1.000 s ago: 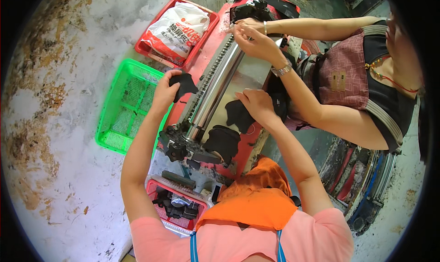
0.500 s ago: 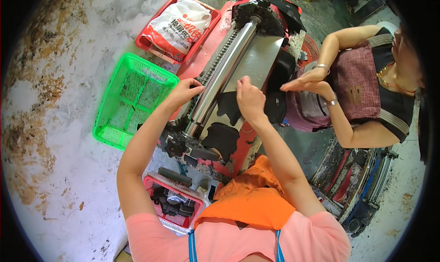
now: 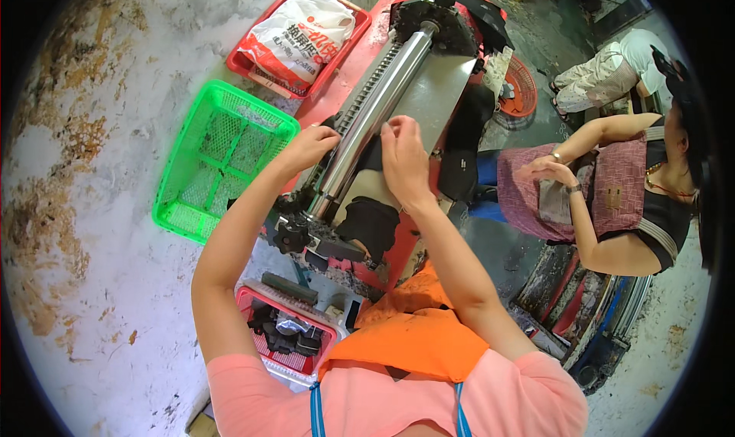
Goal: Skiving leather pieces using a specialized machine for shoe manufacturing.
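A shiny metal roller (image 3: 375,115) runs lengthwise across a red machine. My left hand (image 3: 310,148) is at its left side, fingers pinched together by the toothed strip. A small dark edge shows just above those fingertips; whether they grip it is unclear. On the roller's right my right hand (image 3: 406,161) is closed, its bent fingertips close to the metal. A black flat piece (image 3: 373,155) lies between this hand and the roller, partly hidden. Nearer me, another black sheet piece (image 3: 367,224) rests on the machine's plate (image 3: 432,92).
Left of the machine stand a green basket (image 3: 172,173) and a red basket (image 3: 236,58) holding a white plastic bag (image 3: 302,35). A pink basket (image 3: 334,337) with black pieces is below. At right stands a co-worker (image 3: 612,184); another person (image 3: 612,73) is behind.
My right hand has moved left and up toward the roller, and the black piece beside it now lies against the roller. The co-worker has shifted right, uncovering a second person behind.
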Motion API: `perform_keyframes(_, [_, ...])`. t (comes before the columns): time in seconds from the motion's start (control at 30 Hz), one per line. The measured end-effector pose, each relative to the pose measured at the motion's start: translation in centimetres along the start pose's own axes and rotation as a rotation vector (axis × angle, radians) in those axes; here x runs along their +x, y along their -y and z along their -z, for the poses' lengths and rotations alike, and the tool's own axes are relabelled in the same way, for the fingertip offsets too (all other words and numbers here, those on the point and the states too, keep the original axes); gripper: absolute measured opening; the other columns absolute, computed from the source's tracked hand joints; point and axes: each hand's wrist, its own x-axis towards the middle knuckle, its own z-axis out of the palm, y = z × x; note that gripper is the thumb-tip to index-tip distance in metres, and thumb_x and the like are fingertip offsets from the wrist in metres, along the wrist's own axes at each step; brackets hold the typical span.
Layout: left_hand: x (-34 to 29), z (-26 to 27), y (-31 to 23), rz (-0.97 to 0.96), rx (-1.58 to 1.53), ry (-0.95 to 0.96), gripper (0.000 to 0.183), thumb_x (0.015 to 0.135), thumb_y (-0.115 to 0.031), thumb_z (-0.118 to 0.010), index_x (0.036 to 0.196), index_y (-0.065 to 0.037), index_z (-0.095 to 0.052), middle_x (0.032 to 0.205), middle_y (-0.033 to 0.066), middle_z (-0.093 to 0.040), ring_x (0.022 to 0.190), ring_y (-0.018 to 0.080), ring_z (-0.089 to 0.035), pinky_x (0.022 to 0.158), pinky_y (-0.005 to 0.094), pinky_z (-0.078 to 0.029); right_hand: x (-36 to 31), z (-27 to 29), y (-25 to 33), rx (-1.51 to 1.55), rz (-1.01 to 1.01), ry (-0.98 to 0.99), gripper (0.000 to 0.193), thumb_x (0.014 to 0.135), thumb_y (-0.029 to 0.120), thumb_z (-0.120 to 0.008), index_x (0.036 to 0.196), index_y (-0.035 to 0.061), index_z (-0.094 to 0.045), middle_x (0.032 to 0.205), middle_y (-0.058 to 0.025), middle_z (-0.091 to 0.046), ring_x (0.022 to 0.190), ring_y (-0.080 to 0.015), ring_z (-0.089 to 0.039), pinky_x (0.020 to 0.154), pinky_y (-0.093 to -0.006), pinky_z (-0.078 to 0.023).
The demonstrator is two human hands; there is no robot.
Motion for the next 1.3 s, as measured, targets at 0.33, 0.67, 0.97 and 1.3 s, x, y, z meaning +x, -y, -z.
perform_keyframes(0.33, [-4.0,3.9,2.0,-0.044,-0.218,-0.445,0.034,0.072,0.002,-0.052,0.105,-0.003,-0.057,0.095,0.0107,-0.060,0.082,0.0215,-0.059,0.074,0.0301,-0.047,-8.1,3.7,-0.9,-0.347,0.530,0.439,0.053,0.064,0.020,-0.074,0.110,0.0066,-0.051,0.106,-0.0087,-0.050,0.098,-0.0282,-0.047,0.084,-0.0388,-0.039])
perform_keyframes(0.67, [-18.5,-4.5,9.2,-0.003,0.604,-0.474,0.029,0.075,-0.008,-0.060,0.103,-0.005,-0.055,0.089,0.0154,-0.055,0.089,0.0346,-0.051,0.078,0.0419,-0.042,-9.4,3.6,-1.8,-0.374,0.486,0.316,0.058,0.065,0.021,-0.075,0.115,0.0043,-0.050,0.106,-0.0104,-0.049,0.097,-0.0281,-0.047,0.082,-0.0380,-0.038])
perform_keyframes(0.97, [-5.8,-1.1,10.5,-0.346,0.900,-0.455,0.024,0.074,-0.012,-0.054,0.095,-0.003,-0.059,0.092,0.0117,-0.057,0.095,0.0287,-0.051,0.081,0.0382,-0.041,-9.6,3.5,-1.0,-0.400,0.489,0.344,0.053,0.064,0.017,-0.075,0.110,0.0069,-0.051,0.103,-0.0098,-0.049,0.094,-0.0278,-0.048,0.080,-0.0380,-0.038])
perform_keyframes(1.3, [-3.1,0.5,11.9,-0.021,-0.151,-0.746,0.025,0.073,-0.003,-0.054,0.097,0.001,-0.061,0.089,0.0083,-0.064,0.080,0.0191,-0.060,0.076,0.0316,-0.047,-7.7,4.4,-0.6,-0.106,0.307,0.433,0.046,0.070,0.016,-0.068,0.110,0.0027,-0.050,0.102,-0.0140,-0.050,0.094,-0.0312,-0.049,0.082,-0.0381,-0.040])
